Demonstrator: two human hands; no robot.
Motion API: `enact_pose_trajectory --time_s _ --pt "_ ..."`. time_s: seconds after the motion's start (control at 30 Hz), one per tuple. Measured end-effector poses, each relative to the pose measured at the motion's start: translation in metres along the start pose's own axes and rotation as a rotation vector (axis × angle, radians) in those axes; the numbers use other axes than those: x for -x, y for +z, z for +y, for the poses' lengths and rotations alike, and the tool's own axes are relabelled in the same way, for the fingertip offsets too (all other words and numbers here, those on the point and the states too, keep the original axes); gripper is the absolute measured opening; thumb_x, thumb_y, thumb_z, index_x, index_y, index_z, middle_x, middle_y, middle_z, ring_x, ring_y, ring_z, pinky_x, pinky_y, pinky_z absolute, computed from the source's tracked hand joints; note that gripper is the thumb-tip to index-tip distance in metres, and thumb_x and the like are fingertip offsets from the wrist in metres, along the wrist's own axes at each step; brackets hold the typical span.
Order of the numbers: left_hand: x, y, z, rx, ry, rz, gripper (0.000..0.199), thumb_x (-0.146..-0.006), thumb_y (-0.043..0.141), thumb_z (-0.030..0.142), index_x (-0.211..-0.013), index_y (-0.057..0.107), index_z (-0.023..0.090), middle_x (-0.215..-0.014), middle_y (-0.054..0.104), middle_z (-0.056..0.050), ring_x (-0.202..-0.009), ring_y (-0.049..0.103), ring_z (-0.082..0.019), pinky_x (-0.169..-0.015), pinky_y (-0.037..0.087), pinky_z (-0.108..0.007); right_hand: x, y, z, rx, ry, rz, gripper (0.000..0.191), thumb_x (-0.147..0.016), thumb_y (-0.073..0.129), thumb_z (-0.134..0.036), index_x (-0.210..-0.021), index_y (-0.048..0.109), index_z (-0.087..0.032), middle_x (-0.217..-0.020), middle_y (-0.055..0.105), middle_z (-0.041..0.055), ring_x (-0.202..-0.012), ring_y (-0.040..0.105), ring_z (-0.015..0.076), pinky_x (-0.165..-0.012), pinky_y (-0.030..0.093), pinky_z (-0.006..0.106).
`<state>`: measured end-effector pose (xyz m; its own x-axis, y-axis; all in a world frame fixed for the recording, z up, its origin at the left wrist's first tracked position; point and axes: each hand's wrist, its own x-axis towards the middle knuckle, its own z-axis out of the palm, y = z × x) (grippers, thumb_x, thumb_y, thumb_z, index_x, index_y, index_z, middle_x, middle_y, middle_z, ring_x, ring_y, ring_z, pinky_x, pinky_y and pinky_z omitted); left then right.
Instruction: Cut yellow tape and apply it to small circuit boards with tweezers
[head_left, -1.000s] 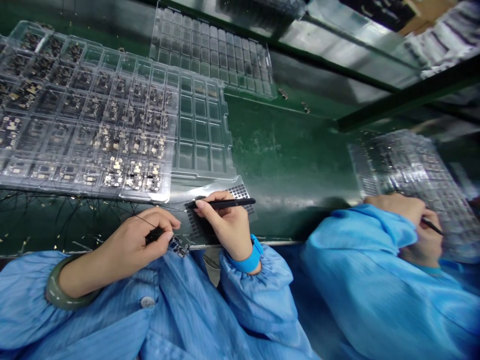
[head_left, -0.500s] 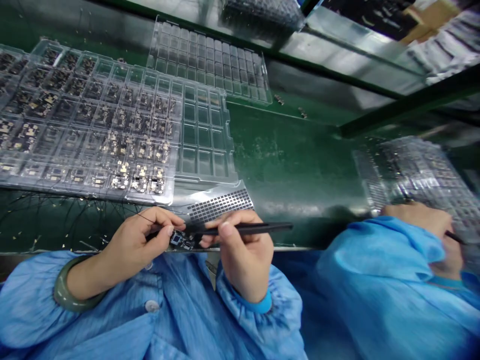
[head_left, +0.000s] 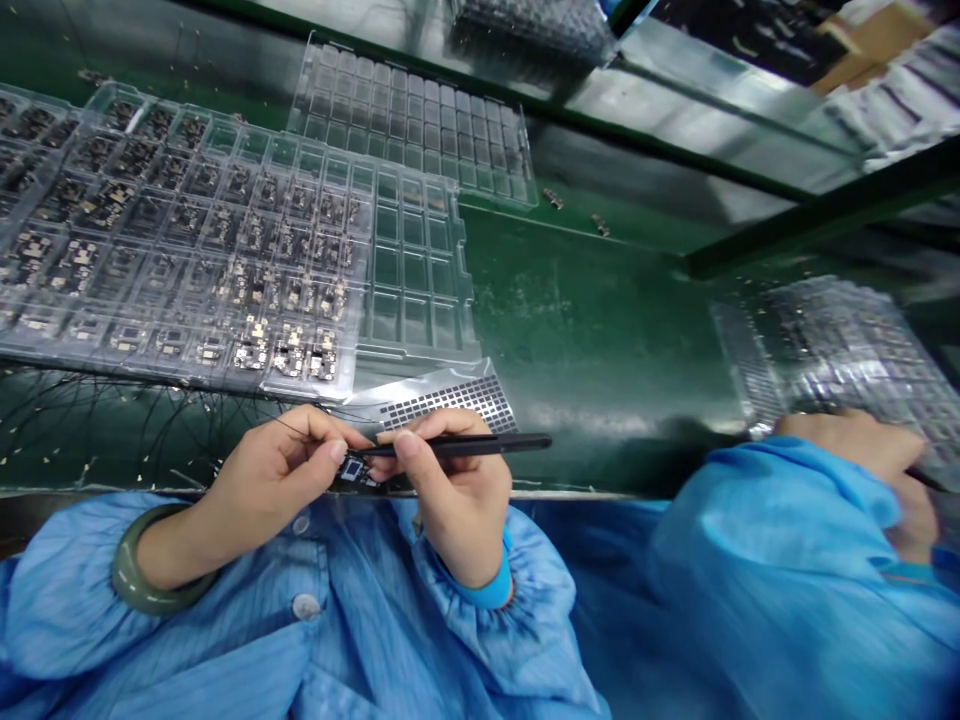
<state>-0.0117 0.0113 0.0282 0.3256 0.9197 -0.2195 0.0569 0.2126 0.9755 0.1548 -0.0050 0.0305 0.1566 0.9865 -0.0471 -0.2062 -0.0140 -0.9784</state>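
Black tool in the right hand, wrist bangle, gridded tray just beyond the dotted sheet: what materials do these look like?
Tool: matte black, coated metal or plastic; little shine.
Bangle: polished, perhaps stone or glass; smooth green with highlights.
Tray: glossy, probably thin plastic; the green tabletop shows through.

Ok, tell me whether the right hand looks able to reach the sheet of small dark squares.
Probably yes: the right hand is just by the sheet of small dark squares, with nothing seen between, though its grip is taken up by black tweezers, pointed at the circuit board in the left hand.
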Motion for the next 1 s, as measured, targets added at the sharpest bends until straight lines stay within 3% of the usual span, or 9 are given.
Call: enact_pose_trajectory --time_s 0.2,0.37,0.63,1.0 --pt "-0.001 -0.001 -0.002 -0.033 -0.019 0.011 0.012 -0.088 0.057 0.027 -0.085 0.065 0.019 -0.087 0.076 -0.003 -0.078 0.07 -0.014 -0.069 0.055 -0.023 -0.001 0.002 0.004 0.06 0.016 -0.004 0.021 -0.083 0.076 -0.037 -0.083 0.059 -0.024 -0.064 0.07 -0.0032 -0.05 0.072 0.0174 -0.047 0.064 0.026" --pt "-0.001 -0.001 -0.001 -0.052 -0.047 0.024 0.014 -0.087 0.057 0.028 -0.083 0.066 0.019 -0.082 0.075 -0.003 -0.071 0.067 -0.015 -0.061 0.052 -0.023 0.002 0.002 0.008 0.058 -0.024 -0.005 0.016 -0.084 0.075 -0.031 -0.083 0.06 -0.024 -0.072 0.071 -0.0022 -0.052 0.072 0.0147 -0.049 0.063 0.023" --pt "-0.001 0.0 -0.004 -0.036 -0.072 0.036 0.015 -0.088 0.057 0.028 -0.09 0.069 0.018 -0.083 0.074 -0.002 -0.071 0.066 -0.013 -0.063 0.051 -0.022 0.006 0.002 0.01 0.019 -0.015 -0.011 0.013 -0.086 0.073 -0.026 -0.086 0.06 -0.026 -0.081 0.072 -0.0019 -0.058 0.072 0.0142 -0.054 0.065 0.025" --pt "-0.003 0.004 -0.004 0.128 -0.109 0.041 0.014 -0.087 0.059 0.027 -0.085 0.066 0.015 -0.085 0.074 -0.005 -0.077 0.068 -0.015 -0.07 0.053 -0.025 0.004 0.003 0.01 0.173 -0.208 0.005 0.012 -0.085 0.071 -0.015 -0.086 0.062 -0.023 -0.08 0.071 -0.0003 -0.068 0.073 0.0159 -0.054 0.064 0.022"
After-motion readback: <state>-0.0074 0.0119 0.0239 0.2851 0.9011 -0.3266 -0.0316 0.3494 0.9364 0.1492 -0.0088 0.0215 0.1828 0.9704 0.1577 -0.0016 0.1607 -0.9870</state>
